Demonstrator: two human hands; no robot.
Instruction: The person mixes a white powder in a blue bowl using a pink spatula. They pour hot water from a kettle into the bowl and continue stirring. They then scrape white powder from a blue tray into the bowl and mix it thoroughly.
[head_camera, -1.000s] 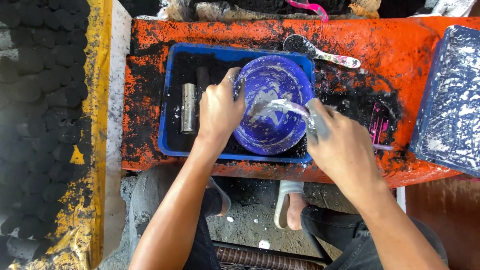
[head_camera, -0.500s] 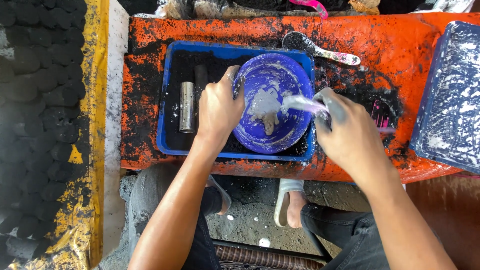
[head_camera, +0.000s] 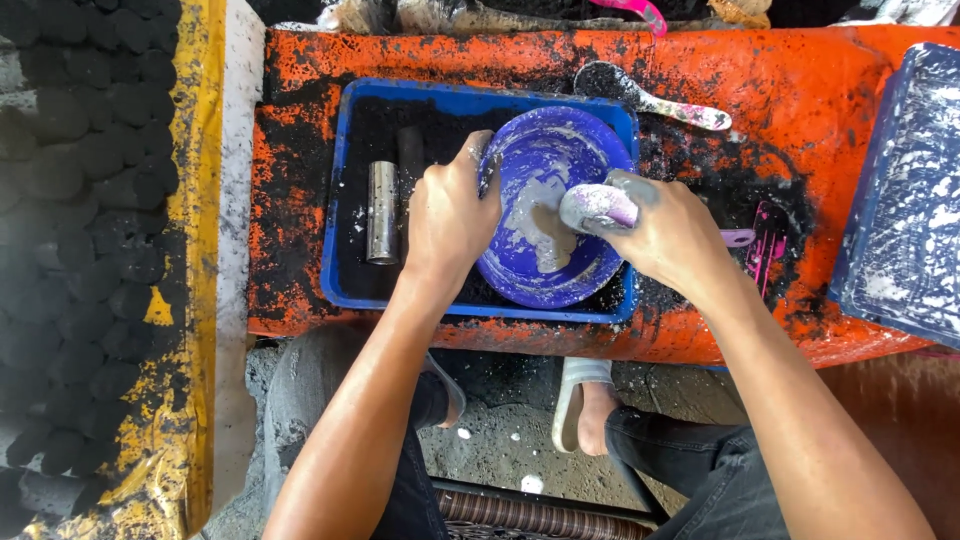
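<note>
Two hands — left hand grips purple bowl (rim); right hand holds spoon.

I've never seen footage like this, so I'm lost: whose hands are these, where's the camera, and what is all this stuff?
The camera sits on a person's head and looks down at their own two bare hands. The left hand grips the rim of a purple bowl smeared with grey paste. The right hand holds a paste-coated scoop-like tool over it. The bowl sits in a blue tray of black powder, beside a metal tube, on an orange bench. A spoon lies behind.
</note>
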